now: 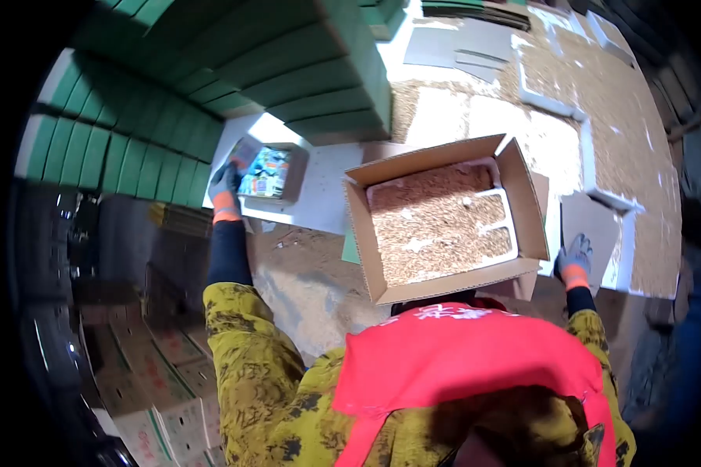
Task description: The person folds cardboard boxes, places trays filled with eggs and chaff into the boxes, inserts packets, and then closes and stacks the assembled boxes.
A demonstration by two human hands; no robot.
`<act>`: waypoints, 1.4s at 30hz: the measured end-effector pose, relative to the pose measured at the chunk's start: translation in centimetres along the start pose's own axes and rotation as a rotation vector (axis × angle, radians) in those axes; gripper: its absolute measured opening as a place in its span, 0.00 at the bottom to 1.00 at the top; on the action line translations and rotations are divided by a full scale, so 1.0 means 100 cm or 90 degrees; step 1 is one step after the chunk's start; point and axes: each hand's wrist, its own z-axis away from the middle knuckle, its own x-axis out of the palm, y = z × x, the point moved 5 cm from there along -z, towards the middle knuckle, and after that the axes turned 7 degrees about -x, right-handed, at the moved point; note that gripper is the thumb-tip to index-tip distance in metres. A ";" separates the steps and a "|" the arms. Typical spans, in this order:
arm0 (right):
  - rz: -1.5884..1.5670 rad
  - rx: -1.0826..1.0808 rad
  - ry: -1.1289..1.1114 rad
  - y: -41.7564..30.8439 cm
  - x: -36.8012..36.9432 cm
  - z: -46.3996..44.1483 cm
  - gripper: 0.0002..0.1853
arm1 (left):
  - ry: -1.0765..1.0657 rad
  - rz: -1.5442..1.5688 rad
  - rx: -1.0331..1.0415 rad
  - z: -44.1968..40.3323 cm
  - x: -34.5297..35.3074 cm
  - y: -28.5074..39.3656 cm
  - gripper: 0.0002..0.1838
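My left hand (226, 185), in a grey and orange glove, is closed at the left edge of a stack of blue-green printed packets (266, 173) on a white surface (323, 183). A packet at its fingertips looks lifted and tilted. On the right, my right hand (576, 255), also gloved, lies with fingers spread on a grey-brown cardboard sheet (588, 226). Between the hands stands an open cardboard box (364, 253) holding white trays filled with brown grainy material (436, 222).
Tall stacks of green boxes (319, 86) rise at the upper left. More white trays of brown grains (615, 148) cover the right side. Flat cardboard sheets (452, 47) lie at the back. Printed cartons (152, 389) are piled at the lower left.
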 end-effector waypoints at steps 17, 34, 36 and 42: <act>-0.111 -0.775 0.563 -0.188 -0.334 0.142 0.22 | -0.239 -0.500 0.609 0.322 0.190 0.128 0.22; -0.805 -0.490 -0.207 -0.182 -0.224 0.011 0.34 | -0.376 -0.128 -0.063 0.289 0.186 -0.013 0.27; -0.656 -0.384 -0.254 -0.198 -0.142 0.002 0.47 | -0.382 0.048 -0.245 0.288 0.202 -0.060 0.28; -0.768 -0.481 -0.103 -0.203 -0.174 0.039 0.41 | -0.439 0.084 -0.238 0.309 0.215 0.041 0.37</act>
